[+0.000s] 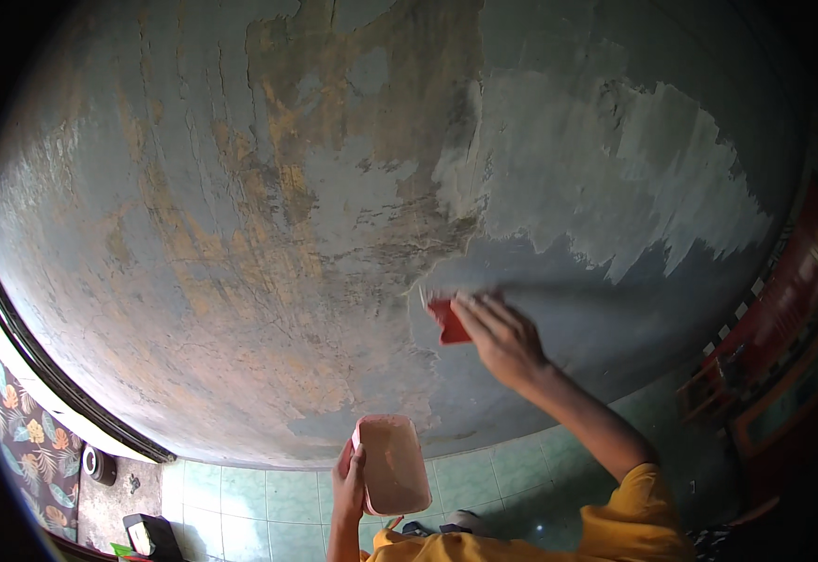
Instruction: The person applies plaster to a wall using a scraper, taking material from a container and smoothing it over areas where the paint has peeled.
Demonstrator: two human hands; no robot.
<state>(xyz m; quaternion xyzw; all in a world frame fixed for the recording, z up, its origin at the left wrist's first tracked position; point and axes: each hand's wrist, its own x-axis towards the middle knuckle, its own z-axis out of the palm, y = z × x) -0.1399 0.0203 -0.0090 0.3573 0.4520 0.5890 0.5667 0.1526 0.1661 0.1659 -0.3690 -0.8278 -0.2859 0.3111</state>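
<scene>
My right hand (502, 342) is closed on a red putty spreader (450, 325) held against the wall (231, 328). The spreader's pale edge points left, beside a patch where grey skim coat meets rough, stained surface. Lower down, my left hand (350, 482) grips a pinkish rectangular plastic tub (387, 419) by its left side. The tub is tilted so its inside shows, with paler smears in it. How much putty it holds I cannot tell. Lighter grey coating (568, 169) with ragged edges covers the upper right of the wall.
Green floor tiles (240, 515) run along the wall's foot. At the lower left are a patterned leaf-print cloth (29, 445), a round dark container (99, 464) and a black box-like item (151, 536). Reddish wooden furniture (783, 337) stands at the right.
</scene>
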